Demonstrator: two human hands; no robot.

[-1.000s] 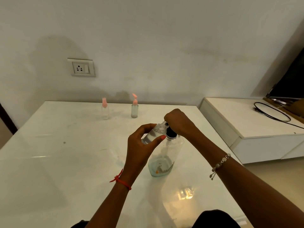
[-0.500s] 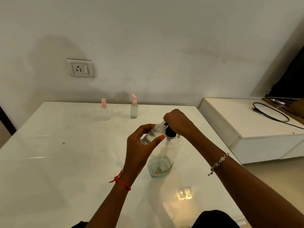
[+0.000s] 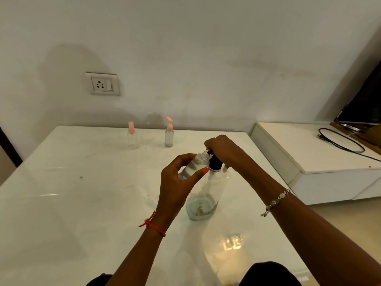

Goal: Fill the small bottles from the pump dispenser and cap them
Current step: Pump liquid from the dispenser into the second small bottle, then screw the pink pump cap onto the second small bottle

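Note:
A large clear pump dispenser (image 3: pixel 203 200) with a black collar stands near the table's middle, a little liquid at its bottom. My right hand (image 3: pixel 223 150) is curled over its black pump head. My left hand (image 3: pixel 177 182) grips a small clear bottle (image 3: pixel 194 165), uncapped and tilted, its open neck right at the pump's spout. The small bottle holds some whitish liquid. Two more small bottles stand at the back of the table: one with a pink spray cap (image 3: pixel 132 136) and one with a pink pump cap (image 3: pixel 169 134).
The white glossy table (image 3: pixel 82 203) runs back to the wall, where a socket (image 3: pixel 102 84) is mounted. To the right stands a low white cabinet (image 3: pixel 321 159) with a black cable (image 3: pixel 340 141) and a dark screen on it.
Almost nothing differs. Both hands stay at the pump head and the small bottle, with only a slight shift of the view.

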